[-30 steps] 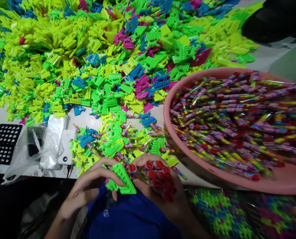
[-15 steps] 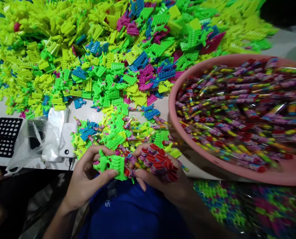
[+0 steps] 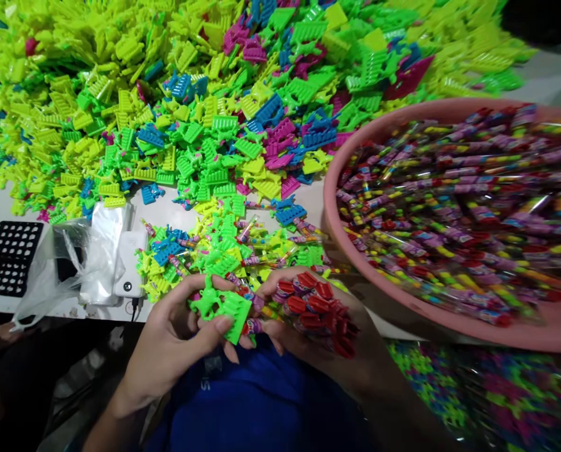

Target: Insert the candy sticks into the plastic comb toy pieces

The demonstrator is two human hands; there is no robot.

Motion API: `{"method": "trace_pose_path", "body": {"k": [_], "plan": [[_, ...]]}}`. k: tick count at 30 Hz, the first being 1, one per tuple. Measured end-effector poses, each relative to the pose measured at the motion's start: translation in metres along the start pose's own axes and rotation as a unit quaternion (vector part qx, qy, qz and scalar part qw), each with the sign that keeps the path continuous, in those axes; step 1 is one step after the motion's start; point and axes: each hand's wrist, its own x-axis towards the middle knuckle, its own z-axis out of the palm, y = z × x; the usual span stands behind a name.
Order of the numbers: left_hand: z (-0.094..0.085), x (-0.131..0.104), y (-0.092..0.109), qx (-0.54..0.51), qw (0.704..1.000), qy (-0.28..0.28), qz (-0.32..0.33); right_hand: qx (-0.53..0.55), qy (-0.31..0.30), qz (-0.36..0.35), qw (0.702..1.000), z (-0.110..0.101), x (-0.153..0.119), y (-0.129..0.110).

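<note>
My left hand is closed on a bright green plastic piece with a ridged panel and a figure-like part, its thumb pressing on the panel. My right hand is wrapped round a bundle of candy tubes with red caps and purple labels. One purple-labelled tube end touches the right edge of the green piece, between the two hands. Just beyond my hands, a small heap of green, yellow and blue pieces lies mixed with more tubes.
A large pile of plastic pieces covers the back of the table. On the right is a pink basin full of tubes. At left lie a white power bank, plastic bags and a black perforated tray. Bagged pieces are below right.
The green piece has tilted and shifted slightly right with my left hand. My right hand and the bundle have moved a little right, the red caps now turned more downward.
</note>
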Motion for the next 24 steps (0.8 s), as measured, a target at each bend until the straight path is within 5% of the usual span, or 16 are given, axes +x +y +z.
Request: {"method": "trace_pose_path", "body": {"k": [9,15,24], "plan": [[0.002,0.002,0.0,-0.079,0.996,-0.032,0.011,0.025,-0.045,0.003,0.999,-0.001,0.007,0.003],[0.001,0.002,0.002,-0.063,0.998,-0.024,0.002,0.073,-0.085,0.069,0.991,-0.003,0.005,0.005],[-0.009,-0.002,-0.003,-0.004,1.0,-0.024,-0.01,0.008,-0.058,-0.008,0.998,0.001,0.008,0.009]]}}
